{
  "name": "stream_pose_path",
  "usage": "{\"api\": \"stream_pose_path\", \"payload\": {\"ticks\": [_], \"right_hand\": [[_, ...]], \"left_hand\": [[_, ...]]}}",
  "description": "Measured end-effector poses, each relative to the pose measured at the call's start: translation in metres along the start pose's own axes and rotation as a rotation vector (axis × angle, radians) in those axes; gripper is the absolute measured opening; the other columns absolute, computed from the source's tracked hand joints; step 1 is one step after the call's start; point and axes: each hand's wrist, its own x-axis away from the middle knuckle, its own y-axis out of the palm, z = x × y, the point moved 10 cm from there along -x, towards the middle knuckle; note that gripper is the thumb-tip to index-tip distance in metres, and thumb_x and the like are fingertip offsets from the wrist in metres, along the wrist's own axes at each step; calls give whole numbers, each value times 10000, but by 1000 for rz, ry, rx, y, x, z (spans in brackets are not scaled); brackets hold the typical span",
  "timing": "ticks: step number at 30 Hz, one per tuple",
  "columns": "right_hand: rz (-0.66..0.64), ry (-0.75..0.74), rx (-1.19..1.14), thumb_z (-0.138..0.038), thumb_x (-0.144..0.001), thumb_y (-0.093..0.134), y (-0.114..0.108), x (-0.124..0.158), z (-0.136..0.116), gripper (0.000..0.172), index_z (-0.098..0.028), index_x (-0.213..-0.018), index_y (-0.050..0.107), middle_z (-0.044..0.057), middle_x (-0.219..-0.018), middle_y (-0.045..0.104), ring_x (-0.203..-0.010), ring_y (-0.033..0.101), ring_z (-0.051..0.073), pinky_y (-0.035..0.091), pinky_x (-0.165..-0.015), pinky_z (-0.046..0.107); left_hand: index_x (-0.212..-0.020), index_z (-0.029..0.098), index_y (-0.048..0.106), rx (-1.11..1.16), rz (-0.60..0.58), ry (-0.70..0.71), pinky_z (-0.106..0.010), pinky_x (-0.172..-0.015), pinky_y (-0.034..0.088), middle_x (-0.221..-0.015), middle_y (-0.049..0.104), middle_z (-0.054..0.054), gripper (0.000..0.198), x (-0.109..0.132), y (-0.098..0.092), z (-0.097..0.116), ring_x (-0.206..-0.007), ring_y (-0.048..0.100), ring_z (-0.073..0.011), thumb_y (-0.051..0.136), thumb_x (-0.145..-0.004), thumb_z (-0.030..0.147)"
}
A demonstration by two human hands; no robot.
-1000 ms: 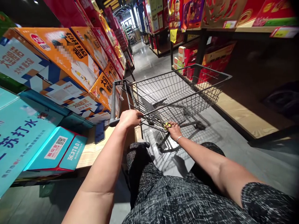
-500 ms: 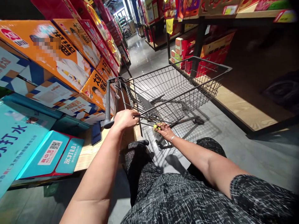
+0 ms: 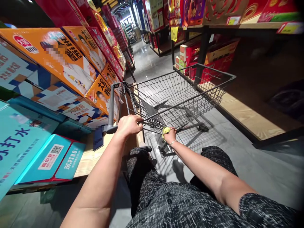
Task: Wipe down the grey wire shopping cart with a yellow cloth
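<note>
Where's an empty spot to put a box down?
The wire cart holds nothing. The low wooden shelf right of it is bare, and the aisle floor ahead is open. The left shelf is packed with boxes; only a thin strip of its wood shows.

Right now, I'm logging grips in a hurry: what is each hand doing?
Left hand: closed around a bar of the cart.
Right hand: closed on a yellow cloth, held against the cart's frame.
</note>
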Motion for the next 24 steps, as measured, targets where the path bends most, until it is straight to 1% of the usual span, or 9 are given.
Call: {"api": "stream_pose_path", "payload": {"ticks": [2,6,9,11,13,16,19,21,24], "right_hand": [[-11,-68,-15,-251,-867,669,-5,8,-27,358,-188,-1213,604,103,-1211,594,-1127,591,249,532,-1000,478],[-31,-504,-10,-114,-811,603,-32,18,-122,558,-312,-1331,565,115,-1376,468,-1307,465,296,446,-1121,536],[-46,-742,86,-117,-812,647,-36,10,-157,689,-470,-1394,539,66,-1412,442,-1360,381,329,402,-1143,595],[-105,-820,159,-126,-810,667,-26,2,-146,685,-532,-1352,564,39,-1360,465,-1349,363,316,404,-1142,580],[-175,-790,245,-118,-811,649,-13,-8,-109,611,-505,-1283,622,37,-1310,481,-1320,362,296,413,-1135,538],[-249,-573,399,-51,-761,575,-2,-18,-30,559,-350,-1222,679,84,-1310,474,-1263,382,303,406,-1119,521],[-255,-387,454,-25,-682,526,-7,-21,21,564,-222,-1189,675,141,-1313,461,-1226,407,324,403,-1089,543],[-241,-368,426,-36,-662,512,-12,-20,23,571,-210,-1186,657,142,-1285,468,-1230,416,327,405,-1071,553],[-194,-452,364,-50,-688,513,-23,-19,-16,568,-259,-1203,631,115,-1257,472,-1227,428,318,410,-1060,545]], "left_hand": [[-1274,354,740,-16,1,18,-360,-925,554,-1282,743,2,453,0,0,0,-1157,697,-280,557,-860,382],[-1299,332,720,-63,-81,98,-387,-1032,480,-1255,757,-19,448,-3,-1,7,-1156,695,-262,566,-880,367],[-1114,316,784,-143,-160,136,-456,-1132,364,-1080,808,-28,314,-7,-3,20,-1079,714,-255,556,-904,364],[-958,256,794,-179,-170,89,-447,-1063,409,-978,812,-68,311,-10,-3,27,-1009,728,-267,519,-933,398],[-932,195,770,-192,-104,13,-424,-951,460,-972,797,-124,368,-14,-3,30,-991,726,-293,487,-952,430],[-1061,154,720,-195,84,-7,-422,-907,460,-1067,767,-166,377,-15,-3,38,-1031,706,-320,511,-947,447],[-1188,225,681,-161,121,82,-402,-887,453,-1090,768,-110,383,-13,6,44,-1025,708,-298,544,-936,480],[-1223,269,672,-140,88,122,-391,-865,452,-1046,782,-79,389,-12,12,43,-995,721,-283,541,-937,497],[-1179,264,688,-137,72,129,-387,-858,447,-975,793,-73,374,-13,12,41,-960,731,-274,557,-921,500]]}}
